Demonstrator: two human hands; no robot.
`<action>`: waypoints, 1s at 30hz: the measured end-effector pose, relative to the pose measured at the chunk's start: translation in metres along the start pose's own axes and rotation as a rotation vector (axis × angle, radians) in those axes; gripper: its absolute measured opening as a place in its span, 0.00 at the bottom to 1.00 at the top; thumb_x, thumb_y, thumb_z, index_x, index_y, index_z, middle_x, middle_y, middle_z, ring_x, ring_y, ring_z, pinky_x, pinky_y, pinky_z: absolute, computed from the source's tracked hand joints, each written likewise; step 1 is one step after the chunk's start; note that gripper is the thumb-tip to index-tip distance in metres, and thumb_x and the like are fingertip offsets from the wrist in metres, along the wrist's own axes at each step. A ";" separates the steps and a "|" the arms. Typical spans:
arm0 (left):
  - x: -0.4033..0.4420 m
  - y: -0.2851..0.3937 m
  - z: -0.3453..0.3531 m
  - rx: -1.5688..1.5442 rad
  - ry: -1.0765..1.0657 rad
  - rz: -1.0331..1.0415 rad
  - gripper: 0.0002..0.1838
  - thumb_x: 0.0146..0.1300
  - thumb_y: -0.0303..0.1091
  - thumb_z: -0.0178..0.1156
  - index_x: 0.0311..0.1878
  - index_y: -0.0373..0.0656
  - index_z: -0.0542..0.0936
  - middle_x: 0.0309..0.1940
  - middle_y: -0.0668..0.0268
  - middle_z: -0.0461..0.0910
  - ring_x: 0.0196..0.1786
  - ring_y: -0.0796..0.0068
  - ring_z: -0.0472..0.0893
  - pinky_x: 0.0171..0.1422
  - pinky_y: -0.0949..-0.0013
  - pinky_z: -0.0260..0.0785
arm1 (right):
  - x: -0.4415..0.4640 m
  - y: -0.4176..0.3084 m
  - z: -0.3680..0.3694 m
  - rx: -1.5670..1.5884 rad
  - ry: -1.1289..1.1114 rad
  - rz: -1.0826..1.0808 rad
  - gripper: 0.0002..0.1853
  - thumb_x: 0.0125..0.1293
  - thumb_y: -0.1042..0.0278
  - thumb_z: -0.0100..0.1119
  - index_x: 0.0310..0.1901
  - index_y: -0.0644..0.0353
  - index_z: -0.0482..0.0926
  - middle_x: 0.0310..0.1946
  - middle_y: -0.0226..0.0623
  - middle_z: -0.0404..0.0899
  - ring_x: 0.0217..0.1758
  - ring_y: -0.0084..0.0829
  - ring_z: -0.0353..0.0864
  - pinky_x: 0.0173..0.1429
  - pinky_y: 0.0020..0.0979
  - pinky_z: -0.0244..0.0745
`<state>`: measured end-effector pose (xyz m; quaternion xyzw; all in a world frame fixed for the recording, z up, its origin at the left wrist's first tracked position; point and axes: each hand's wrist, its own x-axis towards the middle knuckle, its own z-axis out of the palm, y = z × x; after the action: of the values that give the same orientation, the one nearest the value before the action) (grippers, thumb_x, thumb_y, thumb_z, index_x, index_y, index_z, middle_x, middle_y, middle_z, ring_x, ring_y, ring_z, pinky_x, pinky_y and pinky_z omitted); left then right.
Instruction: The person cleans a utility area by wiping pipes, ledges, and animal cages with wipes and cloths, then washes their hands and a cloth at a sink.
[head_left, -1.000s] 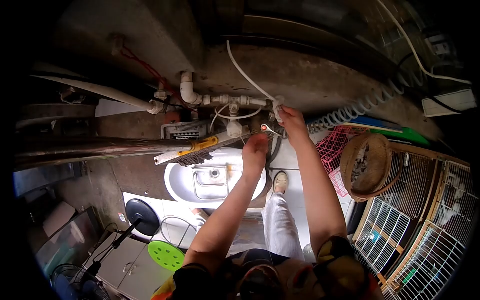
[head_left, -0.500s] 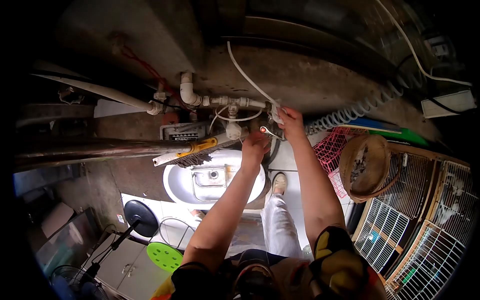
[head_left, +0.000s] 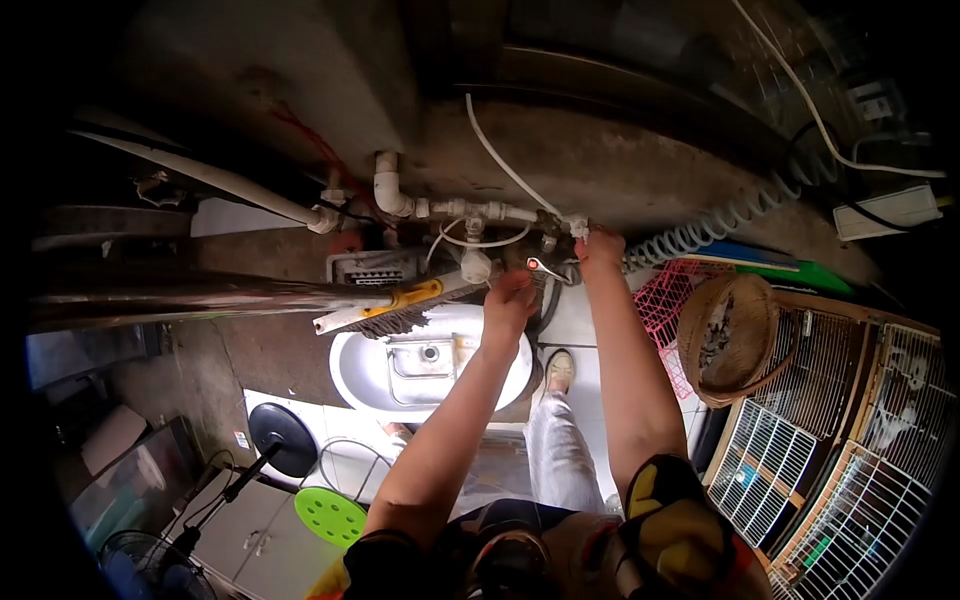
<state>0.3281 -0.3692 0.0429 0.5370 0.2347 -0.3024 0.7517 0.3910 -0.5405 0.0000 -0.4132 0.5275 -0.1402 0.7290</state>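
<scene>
Right hand [head_left: 603, 249] shifts rightward with fitting [head_left: 576, 226], fingers closed at its near end; fitting ahead-right of left hand [head_left: 510, 300], half-curled, hold unclear; right nearer.

Beyond the white basin [head_left: 343, 370], the right hand [head_left: 602, 248] touches a pale fitting [head_left: 577, 226]; left hand [head_left: 510, 297] near the basin's far edge; wicker basket [head_left: 755, 308] right of the basin
</scene>
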 end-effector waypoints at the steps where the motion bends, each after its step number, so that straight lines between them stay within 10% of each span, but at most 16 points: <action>1: -0.004 0.003 -0.003 0.003 0.001 -0.004 0.16 0.58 0.25 0.55 0.51 0.42 0.74 0.47 0.65 0.74 0.47 0.73 0.75 0.49 0.66 0.71 | -0.006 0.002 0.002 -0.074 -0.086 0.014 0.07 0.66 0.76 0.46 0.37 0.64 0.75 0.24 0.36 0.74 0.18 0.24 0.68 0.17 0.25 0.57; 6: -0.018 0.001 -0.017 -0.016 -0.020 0.031 0.16 0.58 0.25 0.56 0.51 0.42 0.75 0.46 0.64 0.75 0.47 0.72 0.76 0.49 0.67 0.71 | 0.008 0.006 -0.010 -0.435 -0.605 0.189 0.09 0.63 0.76 0.50 0.44 0.58 0.77 0.35 0.32 0.79 0.29 0.24 0.76 0.28 0.24 0.70; 9: -0.017 -0.008 -0.023 -0.013 -0.050 0.032 0.15 0.58 0.25 0.56 0.50 0.42 0.76 0.44 0.66 0.77 0.47 0.72 0.76 0.50 0.66 0.71 | -0.006 0.023 -0.005 -0.400 -0.422 0.050 0.11 0.63 0.72 0.51 0.46 0.57 0.77 0.32 0.30 0.79 0.26 0.23 0.74 0.27 0.24 0.69; 14: -0.032 -0.002 -0.019 0.072 -0.032 0.004 0.12 0.60 0.24 0.54 0.48 0.43 0.76 0.43 0.67 0.76 0.46 0.74 0.77 0.48 0.68 0.72 | 0.009 0.045 0.003 -0.888 -0.291 -0.776 0.09 0.58 0.77 0.44 0.28 0.68 0.76 0.15 0.44 0.73 0.18 0.35 0.77 0.22 0.35 0.72; 21: -0.040 -0.002 -0.039 0.103 0.014 0.000 0.12 0.61 0.22 0.53 0.47 0.43 0.77 0.43 0.67 0.76 0.46 0.74 0.76 0.49 0.69 0.71 | -0.039 0.009 0.005 -1.316 -0.062 -1.020 0.06 0.54 0.74 0.51 0.28 0.64 0.78 0.26 0.50 0.78 0.31 0.51 0.80 0.35 0.45 0.74; 27: -0.049 -0.001 -0.055 0.135 0.021 0.013 0.13 0.61 0.22 0.52 0.48 0.43 0.77 0.45 0.66 0.76 0.47 0.72 0.76 0.49 0.68 0.71 | -0.042 -0.012 -0.012 -1.045 -0.417 -1.165 0.04 0.54 0.75 0.51 0.24 0.62 0.74 0.23 0.51 0.74 0.27 0.48 0.77 0.32 0.43 0.71; 30: -0.060 0.002 -0.063 0.157 0.002 0.006 0.13 0.61 0.24 0.53 0.48 0.42 0.76 0.45 0.65 0.77 0.48 0.72 0.76 0.50 0.67 0.71 | -0.059 -0.030 -0.012 -0.648 -0.679 -0.614 0.03 0.51 0.74 0.52 0.24 0.61 0.76 0.24 0.50 0.76 0.30 0.51 0.76 0.35 0.44 0.72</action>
<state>0.2850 -0.2971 0.0656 0.5952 0.2095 -0.3172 0.7080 0.3634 -0.5271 0.0595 -0.7727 0.1346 -0.0357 0.6194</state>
